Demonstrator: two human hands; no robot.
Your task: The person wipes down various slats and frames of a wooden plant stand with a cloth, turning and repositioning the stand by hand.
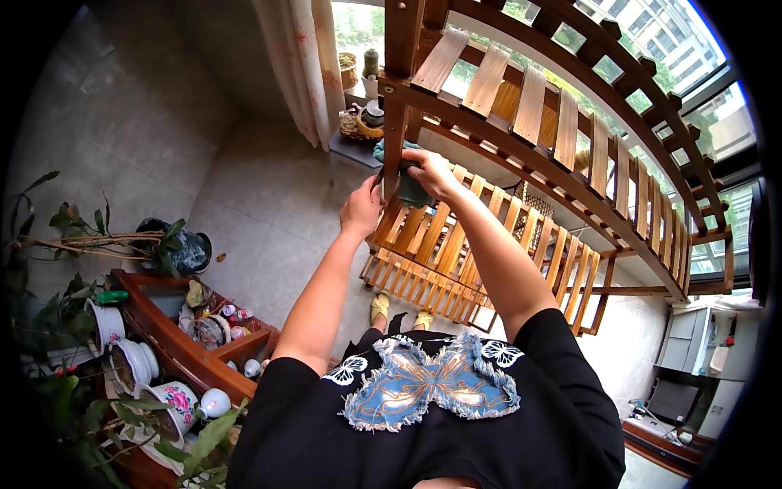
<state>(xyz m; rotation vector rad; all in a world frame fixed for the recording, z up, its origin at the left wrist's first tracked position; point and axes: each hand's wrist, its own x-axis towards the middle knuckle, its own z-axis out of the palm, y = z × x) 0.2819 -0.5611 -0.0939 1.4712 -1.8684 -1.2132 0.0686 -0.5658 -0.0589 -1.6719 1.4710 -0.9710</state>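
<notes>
My right hand (432,173) is closed on a dark green cloth (414,193), pressed against the wooden post (394,122) of a slatted plant rack. Another part of the cloth shows on the far left side of the post. My left hand (361,208) grips the left edge of the same post, a little lower, with its fingertips partly hidden. Below both hands lies the rack's lower slatted shelf (444,236). Its upper slatted shelf (529,106) extends to the right.
A small grey table (357,149) with a teapot (373,114) stands behind the post, beside a curtain (301,65). On the left are a dark plant pot (183,248), a wooden cabinet (163,314) holding small items, and flowered pots (175,407). Windows line the right.
</notes>
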